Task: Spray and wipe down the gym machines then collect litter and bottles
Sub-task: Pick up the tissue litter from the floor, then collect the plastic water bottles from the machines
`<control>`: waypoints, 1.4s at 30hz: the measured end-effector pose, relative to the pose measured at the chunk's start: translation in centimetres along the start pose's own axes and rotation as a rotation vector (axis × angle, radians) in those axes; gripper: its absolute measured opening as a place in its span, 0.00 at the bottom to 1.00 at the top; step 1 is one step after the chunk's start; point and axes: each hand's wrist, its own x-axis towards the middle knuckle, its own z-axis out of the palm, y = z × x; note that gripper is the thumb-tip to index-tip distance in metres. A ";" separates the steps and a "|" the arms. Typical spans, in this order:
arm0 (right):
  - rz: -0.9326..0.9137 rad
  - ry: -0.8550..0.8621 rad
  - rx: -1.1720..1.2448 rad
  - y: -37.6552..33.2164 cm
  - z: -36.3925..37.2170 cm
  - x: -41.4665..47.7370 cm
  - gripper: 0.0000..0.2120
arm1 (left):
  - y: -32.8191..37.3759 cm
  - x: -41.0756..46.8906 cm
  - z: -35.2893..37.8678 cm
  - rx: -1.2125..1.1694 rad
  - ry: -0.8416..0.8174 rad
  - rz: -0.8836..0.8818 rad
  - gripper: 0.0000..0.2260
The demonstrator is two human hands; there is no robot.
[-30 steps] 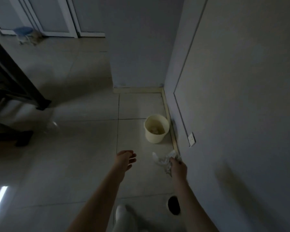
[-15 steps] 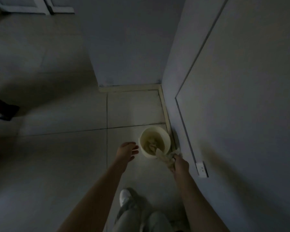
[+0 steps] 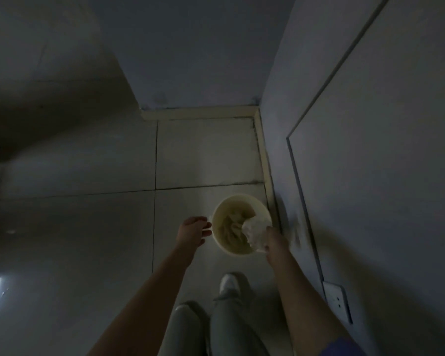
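Paper wad: a crumpled white paper wad [image 3: 256, 233] is held right over the near-right rim of the bin [image 3: 242, 197], partly above the opening.
Wad's axis: a lumpy shape is seen, its longer run lying roughly along the rim from near to far; no clear pointed end can be made out.
Right hand: the right hand [image 3: 275, 238] is curled round the wad from the near side, and its fingertips are buried in the paper.
Left hand: the left hand [image 3: 193, 232] is held loose and empty just beside the bin's left rim, fingers gently bent; whether the rim is touched cannot be told.
Bin: a cream round bin is stood upright on the tiled floor [image 3: 88, 227], mouth up, close to the skirting [image 3: 263, 155] in the corner.
Inside the bin: pale crumpled matter is glimpsed, but it is too dim to be named.
Wall: a socket [image 3: 338, 304] is set low on the wall [image 3: 396, 150] to the right.
Cut off: both forearms are cropped by the lower edge, and only one pale shoe [image 3: 229, 285] is shown clearly.
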 end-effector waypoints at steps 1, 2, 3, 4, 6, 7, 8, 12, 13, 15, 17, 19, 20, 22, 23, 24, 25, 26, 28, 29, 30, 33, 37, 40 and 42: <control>0.024 -0.008 -0.009 -0.2 0.2 0.2 0.18 | 0.0 0.0 -0.1 -0.003 0.005 -0.018 0.06; 0.066 -0.011 0.009 -0.5 0.2 0.3 0.18 | 0.0 -0.2 -0.3 -0.004 0.011 -0.036 0.06; 0.098 -0.006 0.013 -1.0 0.2 -0.1 0.19 | 0.2 -0.5 -0.5 -0.008 0.016 -0.053 0.06; 0.128 -0.005 0.014 -1.6 0.3 -0.9 0.19 | 0.7 -1.1 -0.9 -0.010 0.026 -0.071 0.06; 0.155 -0.016 0.020 -2.7 0.4 -2.1 0.18 | 1.7 -2.2 -1.4 -0.015 0.040 -0.081 0.06; 0.163 -0.030 0.009 -3.6 0.6 -2.8 0.17 | 2.6 -2.8 -1.7 -0.023 0.045 -0.076 0.05; 0.165 -0.044 0.010 -4.5 0.7 -3.7 0.15 | 3.6 -3.5 -2.1 -0.032 0.049 -0.068 0.06; 0.060 -0.126 0.068 -8.4 2.5 -7.3 0.09 | 7.7 -6.1 -4.4 -0.075 0.055 0.000 0.07; 0.025 -0.149 0.072 -9.4 3.3 -8.2 0.10 | 8.7 -6.7 -5.3 -0.086 0.061 0.023 0.08; -0.038 -0.209 0.081 -11.5 5.0 -10.4 0.12 | 10.6 -7.7 -7.3 -0.103 0.071 0.071 0.09; -0.087 -0.263 0.077 -13.6 7.3 -12.7 0.15 | 12.2 -8.6 -9.8 -0.121 0.103 0.130 0.10; -0.142 -0.299 0.042 -15.1 10.4 -15.2 0.16 | 13.3 -9.3 -12.9 -0.155 0.151 0.175 0.09; -0.170 -0.321 0.017 -15.6 11.8 -16.7 0.17 | 13.7 -9.7 -14.5 -0.180 0.166 0.190 0.08; -0.217 -0.367 -0.027 -15.8 15.1 -19.9 0.17 | 14.0 -10.6 -18.4 -0.231 0.195 0.206 0.07; -0.246 -0.393 -0.055 -15.5 17.6 -21.8 0.16 | 14.1 -11.1 -21.2 -0.252 0.219 0.216 0.07; -0.271 -0.400 -0.067 -15.4 18.8 -22.9 0.15 | 14.2 -11.3 -22.5 -0.252 0.221 0.228 0.07; -0.297 -0.416 -0.078 -15.1 20.7 -24.5 0.14 | 14.3 -11.7 -24.7 -0.259 0.239 0.241 0.08; -0.329 -0.432 -0.099 -14.7 22.7 -26.3 0.12 | 14.3 -12.3 -27.0 -0.280 0.253 0.252 0.08; -0.390 -0.461 -0.128 -13.3 27.2 -30.2 0.11 | 14.4 -13.4 -32.2 -0.341 0.279 0.277 0.09; -0.418 -0.479 -0.138 -12.4 29.7 -32.6 0.10 | 14.6 -14.3 -35.3 -0.378 0.306 0.288 0.09; -0.449 -0.508 -0.162 -11.6 31.9 -35.0 0.09 | 14.8 -15.3 -38.1 -0.405 0.324 0.307 0.09; -0.504 -0.660 -0.225 -8.1 40.2 -44.0 0.05 | 14.9 -19.7 -48.9 -0.491 0.433 0.399 0.09; -0.584 -0.876 -0.312 -4.4 47.9 -53.7 0.10 | 15.0 -25.6 -59.5 -0.634 0.586 0.521 0.09; -0.605 -1.049 -0.368 -1.3 53.7 -61.1 0.10 | 14.0 -30.0 -67.2 -0.759 0.694 0.600 0.12; -0.634 -1.141 -0.399 0.5 57.4 -65.4 0.11 | 13.3 -32.4 -71.5 -0.798 0.757 0.627 0.12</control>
